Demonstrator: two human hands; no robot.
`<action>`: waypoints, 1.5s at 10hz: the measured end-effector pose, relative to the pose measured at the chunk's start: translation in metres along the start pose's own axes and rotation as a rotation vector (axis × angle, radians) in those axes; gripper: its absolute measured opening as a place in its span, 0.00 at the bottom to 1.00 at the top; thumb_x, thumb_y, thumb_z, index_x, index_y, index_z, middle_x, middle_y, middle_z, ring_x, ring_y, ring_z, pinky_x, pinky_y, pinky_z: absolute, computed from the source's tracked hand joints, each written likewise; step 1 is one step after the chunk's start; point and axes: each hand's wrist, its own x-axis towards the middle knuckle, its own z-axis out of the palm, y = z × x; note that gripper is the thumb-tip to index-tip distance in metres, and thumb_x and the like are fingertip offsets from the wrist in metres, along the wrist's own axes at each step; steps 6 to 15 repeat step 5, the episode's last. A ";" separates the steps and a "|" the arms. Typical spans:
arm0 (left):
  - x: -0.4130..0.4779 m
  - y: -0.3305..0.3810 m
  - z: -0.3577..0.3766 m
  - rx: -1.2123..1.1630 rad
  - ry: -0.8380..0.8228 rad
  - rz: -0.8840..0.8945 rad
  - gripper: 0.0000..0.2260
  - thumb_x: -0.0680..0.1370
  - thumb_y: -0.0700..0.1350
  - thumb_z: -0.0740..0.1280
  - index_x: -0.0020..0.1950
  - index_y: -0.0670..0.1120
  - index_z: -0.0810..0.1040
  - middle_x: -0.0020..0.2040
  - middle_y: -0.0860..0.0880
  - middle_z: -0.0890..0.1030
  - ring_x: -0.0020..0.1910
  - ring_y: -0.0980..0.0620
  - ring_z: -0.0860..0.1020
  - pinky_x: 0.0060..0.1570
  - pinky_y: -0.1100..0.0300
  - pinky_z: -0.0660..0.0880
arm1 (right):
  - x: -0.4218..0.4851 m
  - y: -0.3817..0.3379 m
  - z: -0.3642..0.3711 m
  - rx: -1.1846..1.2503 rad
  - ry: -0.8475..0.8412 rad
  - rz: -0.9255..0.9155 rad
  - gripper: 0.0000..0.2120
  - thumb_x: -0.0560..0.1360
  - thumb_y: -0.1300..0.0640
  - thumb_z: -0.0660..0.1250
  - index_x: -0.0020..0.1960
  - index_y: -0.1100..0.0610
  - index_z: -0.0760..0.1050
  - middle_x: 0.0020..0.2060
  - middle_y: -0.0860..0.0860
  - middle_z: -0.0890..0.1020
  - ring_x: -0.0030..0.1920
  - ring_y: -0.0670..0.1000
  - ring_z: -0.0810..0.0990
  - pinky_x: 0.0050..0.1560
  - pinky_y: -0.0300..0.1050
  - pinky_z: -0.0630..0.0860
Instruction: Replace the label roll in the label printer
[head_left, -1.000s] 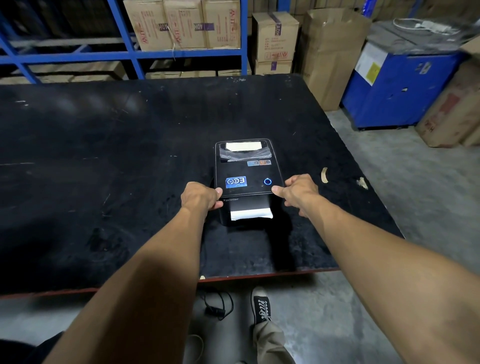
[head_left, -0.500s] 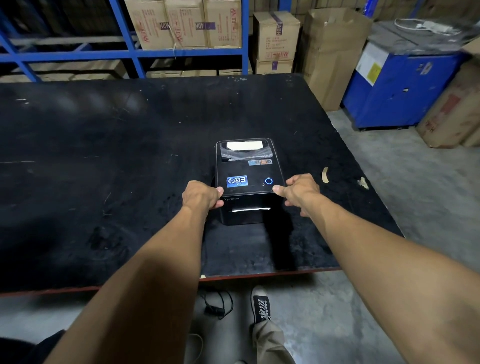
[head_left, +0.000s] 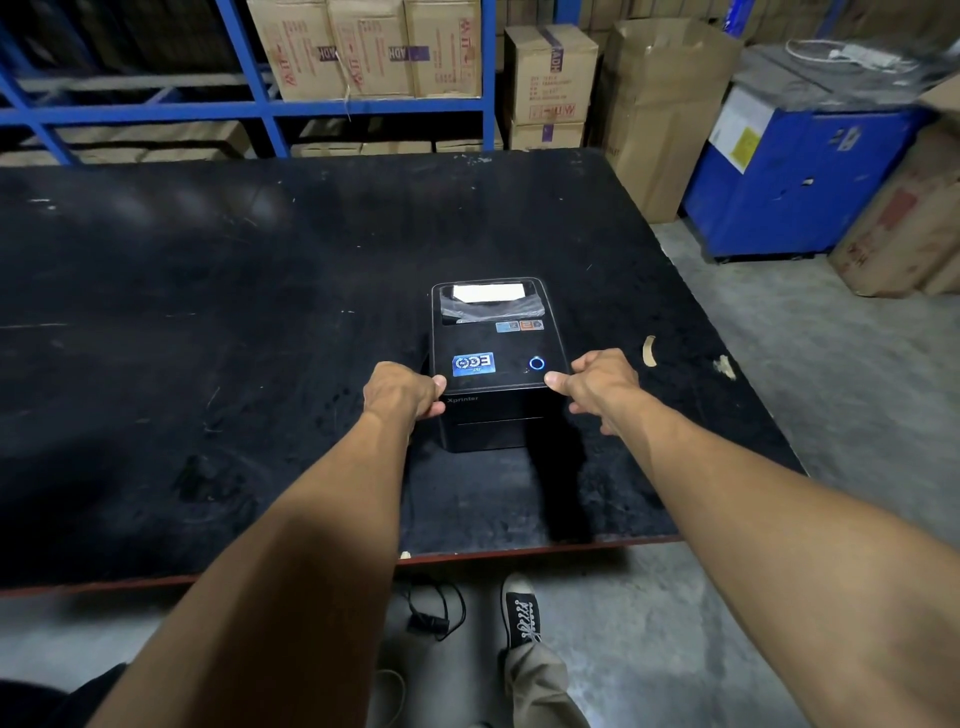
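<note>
A black label printer stands on the black table, lid down, with a blue ring light lit on top. The white label roll shows through the rear window of the lid. My left hand grips the printer's front left corner, thumb on the lid and fingers curled round the side. At the front right corner my right hand holds it, thumb on the lid edge, fingers curled down the right side. No paper shows at the front slot.
Two paper scraps lie right of the printer near the table edge. Blue shelving with cardboard boxes stands behind the table, a blue machine at the right. A cable and my shoe are on the floor.
The white label strip that stuck out of the front slot one second ago has gone from view. Both hands stay at the printer's front corners.
</note>
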 end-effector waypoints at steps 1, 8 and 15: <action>0.000 -0.001 0.000 0.013 -0.009 -0.005 0.12 0.77 0.47 0.75 0.57 0.42 0.82 0.50 0.49 0.88 0.14 0.60 0.75 0.29 0.62 0.71 | 0.001 0.002 0.001 0.004 0.002 0.000 0.25 0.70 0.52 0.79 0.64 0.55 0.75 0.63 0.55 0.80 0.57 0.57 0.83 0.51 0.51 0.75; -0.008 -0.023 -0.006 -0.114 -0.204 0.018 0.09 0.82 0.47 0.67 0.56 0.42 0.79 0.50 0.49 0.86 0.35 0.52 0.86 0.35 0.58 0.72 | -0.009 -0.003 -0.006 -0.172 -0.026 -0.110 0.24 0.75 0.49 0.73 0.67 0.58 0.74 0.66 0.58 0.78 0.65 0.60 0.78 0.67 0.50 0.73; -0.008 -0.023 -0.006 -0.114 -0.204 0.018 0.09 0.82 0.47 0.67 0.56 0.42 0.79 0.50 0.49 0.86 0.35 0.52 0.86 0.35 0.58 0.72 | -0.009 -0.003 -0.006 -0.172 -0.026 -0.110 0.24 0.75 0.49 0.73 0.67 0.58 0.74 0.66 0.58 0.78 0.65 0.60 0.78 0.67 0.50 0.73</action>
